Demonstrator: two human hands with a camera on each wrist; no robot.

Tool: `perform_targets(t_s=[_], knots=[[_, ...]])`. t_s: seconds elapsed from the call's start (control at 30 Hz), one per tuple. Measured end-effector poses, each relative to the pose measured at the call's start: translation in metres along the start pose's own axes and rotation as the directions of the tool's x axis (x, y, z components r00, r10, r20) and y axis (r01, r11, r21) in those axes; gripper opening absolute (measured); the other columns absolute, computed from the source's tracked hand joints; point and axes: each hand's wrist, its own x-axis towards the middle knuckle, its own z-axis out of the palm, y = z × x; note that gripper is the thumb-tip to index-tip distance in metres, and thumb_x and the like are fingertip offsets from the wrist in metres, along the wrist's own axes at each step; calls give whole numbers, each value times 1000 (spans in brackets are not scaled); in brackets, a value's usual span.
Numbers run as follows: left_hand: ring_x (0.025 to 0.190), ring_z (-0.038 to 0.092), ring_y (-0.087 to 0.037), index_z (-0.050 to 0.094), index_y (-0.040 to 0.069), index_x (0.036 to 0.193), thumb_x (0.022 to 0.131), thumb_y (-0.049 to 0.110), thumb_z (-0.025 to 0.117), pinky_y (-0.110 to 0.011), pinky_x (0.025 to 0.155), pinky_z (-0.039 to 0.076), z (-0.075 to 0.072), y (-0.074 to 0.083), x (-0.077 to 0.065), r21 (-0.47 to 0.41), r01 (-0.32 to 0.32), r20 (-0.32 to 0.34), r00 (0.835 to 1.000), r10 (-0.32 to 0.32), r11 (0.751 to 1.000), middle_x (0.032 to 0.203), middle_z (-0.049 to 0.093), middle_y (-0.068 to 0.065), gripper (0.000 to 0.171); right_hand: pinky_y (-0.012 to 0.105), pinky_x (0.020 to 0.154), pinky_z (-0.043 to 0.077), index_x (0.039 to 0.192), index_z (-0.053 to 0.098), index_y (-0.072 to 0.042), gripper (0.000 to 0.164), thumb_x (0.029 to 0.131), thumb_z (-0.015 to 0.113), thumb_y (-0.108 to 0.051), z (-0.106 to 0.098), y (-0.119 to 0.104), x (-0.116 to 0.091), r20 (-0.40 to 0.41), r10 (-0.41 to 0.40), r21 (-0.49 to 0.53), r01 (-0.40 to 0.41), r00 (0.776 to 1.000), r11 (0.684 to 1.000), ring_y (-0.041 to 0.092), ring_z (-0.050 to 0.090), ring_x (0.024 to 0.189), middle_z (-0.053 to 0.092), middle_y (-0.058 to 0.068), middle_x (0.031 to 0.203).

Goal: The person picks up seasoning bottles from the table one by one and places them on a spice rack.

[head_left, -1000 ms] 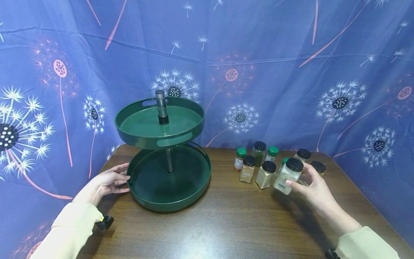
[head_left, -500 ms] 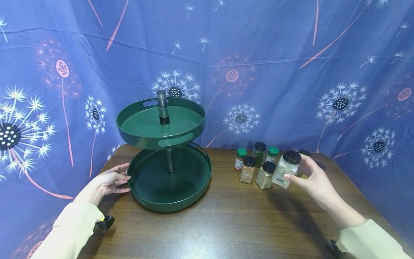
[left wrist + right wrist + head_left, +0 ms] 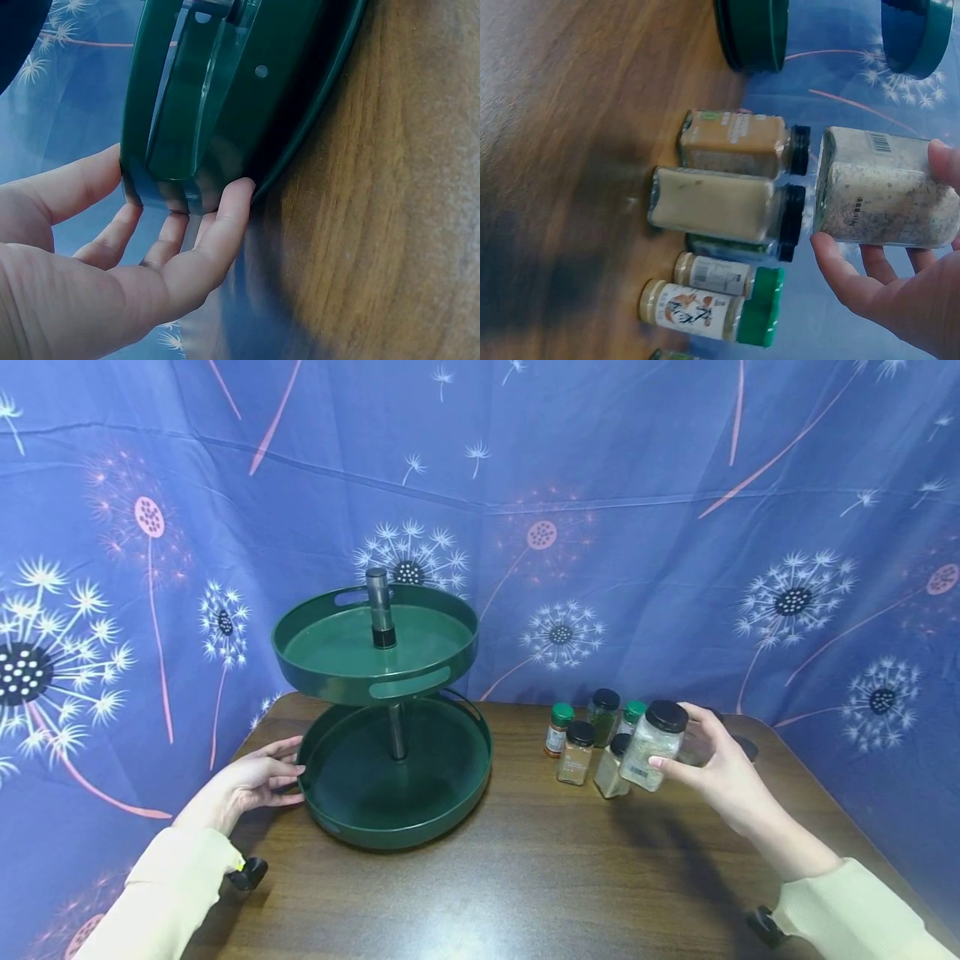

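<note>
My right hand (image 3: 726,777) holds a clear square spice jar (image 3: 654,752) with a black lid, tilted and raised off the table. Pale, speckled contents show through its glass (image 3: 881,187) in the right wrist view, where thumb and fingers grip its sides. On the left stands a green two-tier round tray stand (image 3: 397,837) with a metal centre pole. The fingertips of my left hand (image 3: 251,781) touch the outer wall of its lower tray, and in the left wrist view the hand (image 3: 142,285) rests against that wall with its fingers spread.
Several spice jars stand right of the stand, including a tan one (image 3: 574,762), a beige one (image 3: 611,777), a green-capped one (image 3: 556,735) and a dark green one (image 3: 602,714). Others behind my right hand are partly hidden. A patterned blue cloth (image 3: 645,527) hangs behind the wooden table (image 3: 480,885).
My right hand has lifted the speckled jar and carried it slightly left, so that it now overlaps the beige jar in the head view. My left hand stays on the lower tray.
</note>
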Motion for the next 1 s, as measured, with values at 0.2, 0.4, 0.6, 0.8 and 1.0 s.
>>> perform_targets(t_s=[0.2,0.4,0.6,0.8,1.0], knots=[[88,57,-17,12,11,151,89,-3,56,-46,82,50,-1,-1,-1,14,-1,-4,1000,1,1000,121,43,-3,77,26,69,52,141,35,-18,72,81,75,-13,5,-12,5,37,22,2,-22,999,1000,-7,53,99,52,-2,122],[81,59,-15,11,11,151,88,-3,58,-46,81,50,0,0,-1,6,-2,-8,1000,2,1000,123,42,-4,79,28,70,52,143,32,-17,75,81,75,-15,13,-22,11,79,48,20,-50,996,999,3,53,104,48,20,132],[79,59,-14,13,10,150,88,-4,58,-46,80,50,3,1,-2,9,-7,-14,1000,7,1000,125,41,-6,79,39,83,47,143,32,-14,76,81,75,-16,21,-32,19,95,34,16,-36,995,999,33,53,115,50,20,132],[85,58,-15,14,10,150,87,-4,58,-45,81,50,4,1,-2,4,-6,-24,1000,6,1000,129,37,-9,78,42,78,51,142,32,-14,75,81,75,-12,35,-36,30,116,8,109,-21,993,994,38,53,113,48,19,133],[88,57,-16,14,11,150,86,-5,60,-45,81,51,3,0,-1,-14,-4,-26,1000,3,1000,126,40,-6,80,38,71,53,140,34,-16,75,79,76,-12,51,-42,41,131,8,162,-29,991,986,33,55,110,50,18,131]])
